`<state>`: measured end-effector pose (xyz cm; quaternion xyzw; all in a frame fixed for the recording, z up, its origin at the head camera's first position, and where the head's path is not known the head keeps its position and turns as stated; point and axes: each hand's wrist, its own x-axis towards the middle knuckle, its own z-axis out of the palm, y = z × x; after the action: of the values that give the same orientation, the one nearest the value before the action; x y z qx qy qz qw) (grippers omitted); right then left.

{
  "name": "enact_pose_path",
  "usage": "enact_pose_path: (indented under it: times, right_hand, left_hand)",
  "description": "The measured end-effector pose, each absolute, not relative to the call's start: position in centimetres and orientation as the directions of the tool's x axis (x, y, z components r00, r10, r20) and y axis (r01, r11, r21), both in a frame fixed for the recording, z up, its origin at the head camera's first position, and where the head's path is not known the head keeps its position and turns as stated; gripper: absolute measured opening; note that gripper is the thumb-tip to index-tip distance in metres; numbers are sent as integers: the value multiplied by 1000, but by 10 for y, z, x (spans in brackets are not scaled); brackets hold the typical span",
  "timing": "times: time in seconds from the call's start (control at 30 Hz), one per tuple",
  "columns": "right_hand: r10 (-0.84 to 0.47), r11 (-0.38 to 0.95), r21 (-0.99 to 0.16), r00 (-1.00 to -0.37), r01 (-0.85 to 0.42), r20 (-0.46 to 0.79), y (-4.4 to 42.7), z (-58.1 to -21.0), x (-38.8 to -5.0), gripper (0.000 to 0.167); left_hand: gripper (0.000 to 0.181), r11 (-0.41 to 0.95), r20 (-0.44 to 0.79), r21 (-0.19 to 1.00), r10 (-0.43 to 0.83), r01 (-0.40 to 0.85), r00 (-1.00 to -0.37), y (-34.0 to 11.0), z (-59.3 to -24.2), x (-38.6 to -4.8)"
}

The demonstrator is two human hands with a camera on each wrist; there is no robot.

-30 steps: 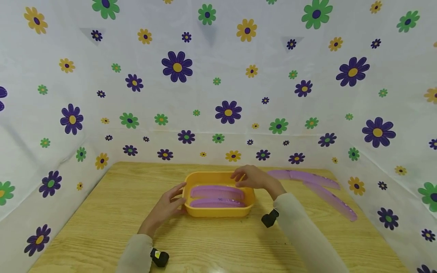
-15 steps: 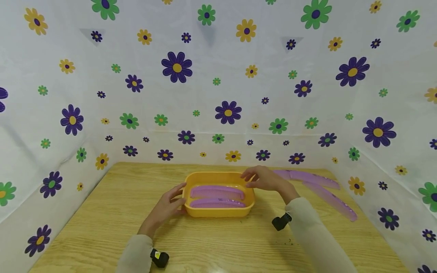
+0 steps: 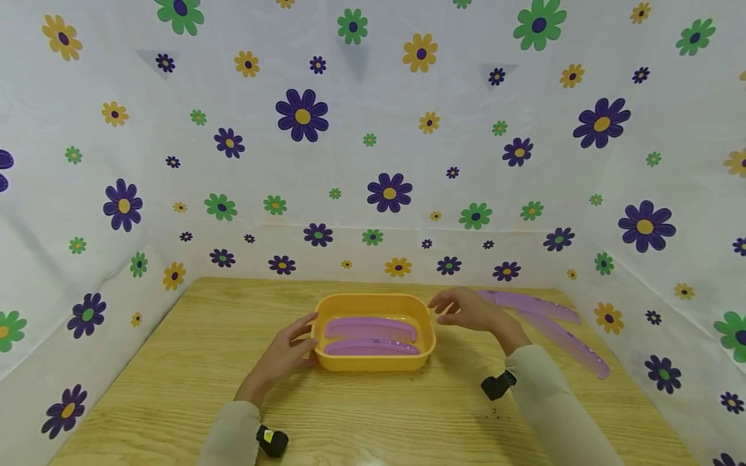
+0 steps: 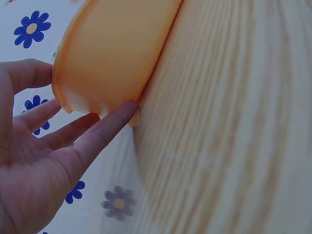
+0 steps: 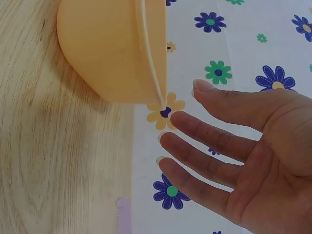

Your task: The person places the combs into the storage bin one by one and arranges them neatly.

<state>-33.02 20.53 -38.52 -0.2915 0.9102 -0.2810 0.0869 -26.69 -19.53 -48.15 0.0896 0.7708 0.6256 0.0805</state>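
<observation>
A yellow plastic tub (image 3: 373, 364) stands on the wooden table, with two purple combs lying inside, a rear comb (image 3: 371, 327) and a front comb (image 3: 373, 347). My left hand (image 3: 284, 353) touches the tub's left end. Its fairly straight fingers (image 4: 109, 131) rest against the outer wall and rim in the left wrist view. My right hand (image 3: 471, 310) hovers just off the tub's right end, holding nothing. In the right wrist view its loosely extended fingers (image 5: 209, 158) are apart from the tub (image 5: 107, 53).
More purple combs lie to the right: a far comb (image 3: 539, 305) and a slanting comb (image 3: 565, 343), with another partly behind my right hand. Dark specks (image 3: 492, 414) dot the wooden table (image 3: 373, 414). A flower-printed sheet (image 3: 373, 162) encloses the back and sides.
My right hand has moved rightward, from over the tub's right rear rim to outside its right end. The left hand, tub and combs have stayed in place.
</observation>
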Motion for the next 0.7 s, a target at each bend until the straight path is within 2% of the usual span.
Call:
enact_pose_path:
  times: [0.7]
  right_hand:
    - [-553, 704, -540, -833, -461, -9, 236, -389, -331, 30]
  left_hand:
    - [61, 195, -8, 980, 244, 41, -970, -196, -483, -267]
